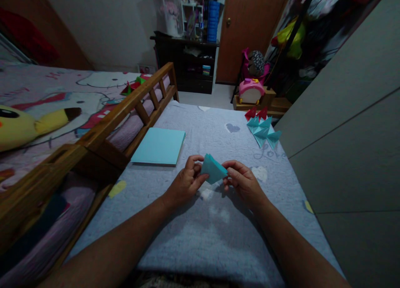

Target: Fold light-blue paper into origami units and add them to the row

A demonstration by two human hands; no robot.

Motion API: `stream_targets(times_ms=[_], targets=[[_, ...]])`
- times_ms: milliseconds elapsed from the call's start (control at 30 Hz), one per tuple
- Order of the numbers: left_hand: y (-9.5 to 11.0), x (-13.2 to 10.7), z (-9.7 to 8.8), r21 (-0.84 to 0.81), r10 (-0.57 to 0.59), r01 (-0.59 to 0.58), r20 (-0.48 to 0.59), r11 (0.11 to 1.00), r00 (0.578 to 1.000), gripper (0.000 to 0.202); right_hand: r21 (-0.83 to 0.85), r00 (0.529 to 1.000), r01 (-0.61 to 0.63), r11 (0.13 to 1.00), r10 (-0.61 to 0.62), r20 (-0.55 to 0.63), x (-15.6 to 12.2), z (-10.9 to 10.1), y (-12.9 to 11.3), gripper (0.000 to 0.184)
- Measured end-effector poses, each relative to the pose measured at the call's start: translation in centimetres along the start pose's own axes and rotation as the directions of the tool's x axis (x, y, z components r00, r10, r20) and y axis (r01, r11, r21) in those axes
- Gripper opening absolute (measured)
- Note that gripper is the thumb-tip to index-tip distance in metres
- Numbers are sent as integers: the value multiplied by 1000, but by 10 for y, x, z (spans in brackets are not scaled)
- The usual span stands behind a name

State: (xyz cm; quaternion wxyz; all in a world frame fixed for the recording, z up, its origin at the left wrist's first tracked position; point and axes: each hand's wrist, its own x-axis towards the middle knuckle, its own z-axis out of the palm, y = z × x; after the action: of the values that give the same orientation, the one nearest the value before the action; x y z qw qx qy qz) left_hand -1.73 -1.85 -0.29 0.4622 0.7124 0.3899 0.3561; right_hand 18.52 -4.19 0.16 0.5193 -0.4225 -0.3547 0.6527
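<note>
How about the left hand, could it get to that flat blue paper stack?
Probably yes: the paper stack lies close by, only bedsheet between. But the left hand holds the folded paper, so it may need to let go first.

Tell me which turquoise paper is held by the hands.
The small folded piece, between the left hand and the right hand; the flat stack and the pointed turquoise shapes lie on the bedspread.

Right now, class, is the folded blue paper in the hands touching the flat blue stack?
Apart. The head view shows bedding between the flat blue stack and the folded blue paper, which the left hand and right hand hold.
</note>
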Motion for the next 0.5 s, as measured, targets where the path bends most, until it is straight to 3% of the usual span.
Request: stream_targets(times_ms=[133,267,500], targets=[[2,0,1,-3,26,-26,23,1000,999,36,-53,990,137,989,-138,-16,1,0,-2,27],[1,-1,1,32,26,-26,-7,999,1000,37,-185,962,268,945,-273,-2,0,-2,-3,11],[-3,-1,1,-17,4,-4,35,1000,999,37,-292,952,305,906,-286,106,-3,-7,-3,13]])
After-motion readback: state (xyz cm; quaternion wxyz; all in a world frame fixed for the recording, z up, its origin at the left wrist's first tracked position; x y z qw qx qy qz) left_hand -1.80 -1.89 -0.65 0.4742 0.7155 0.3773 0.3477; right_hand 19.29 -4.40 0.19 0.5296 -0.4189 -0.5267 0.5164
